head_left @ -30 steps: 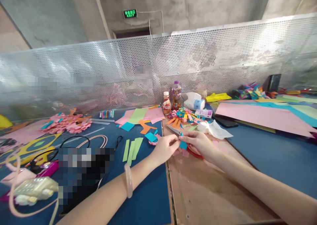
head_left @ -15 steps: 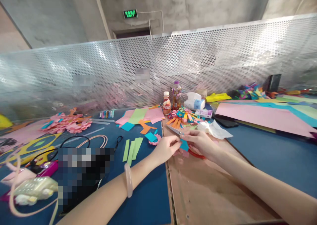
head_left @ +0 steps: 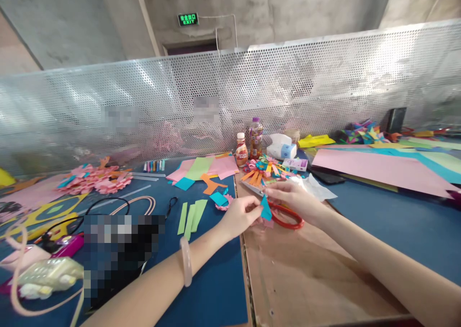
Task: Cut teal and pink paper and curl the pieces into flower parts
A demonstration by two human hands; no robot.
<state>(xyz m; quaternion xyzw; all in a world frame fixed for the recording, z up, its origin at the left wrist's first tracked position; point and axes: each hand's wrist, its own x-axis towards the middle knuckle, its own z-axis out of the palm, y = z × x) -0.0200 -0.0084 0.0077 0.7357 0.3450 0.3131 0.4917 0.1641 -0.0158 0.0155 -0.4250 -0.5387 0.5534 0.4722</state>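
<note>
Your left hand (head_left: 240,216): grip pinched on teal paper scrap (head_left: 265,210), mid-surface, just left of red-handled scissors (head_left: 288,217). Your right hand (head_left: 296,198) over scissors; cannot tell its grip. Paper flower (head_left: 264,168) just beyond.

Above the doorway ahead of me, a green sign (head_left: 188,19) reads "EXIT"; the bottle labels are too small to read.
</note>
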